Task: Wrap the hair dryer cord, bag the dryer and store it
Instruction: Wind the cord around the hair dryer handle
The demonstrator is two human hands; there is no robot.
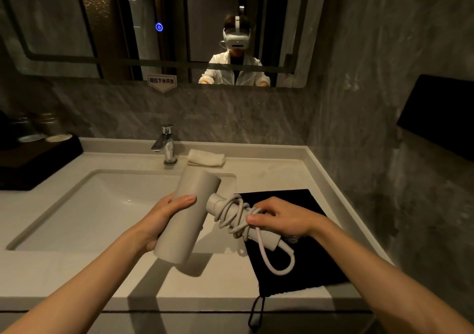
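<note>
I hold a beige hair dryer [188, 213] above the counter. My left hand [164, 218] grips its barrel from the left. The matching cord [232, 218] is coiled in several turns around the handle, and one loose loop hangs down below it over the bag. My right hand [279, 218] clasps the handle and the wound cord. A flat black drawstring bag [307, 269] lies on the counter under my right hand, its drawstring dangling over the front edge.
A white sink basin [84, 205] with a chrome tap [166, 143] lies to the left. A folded white cloth [206, 158] sits behind the dryer. A dark tray with cups [38, 154] stands at the back left. A mirror hangs above, a stone wall at right.
</note>
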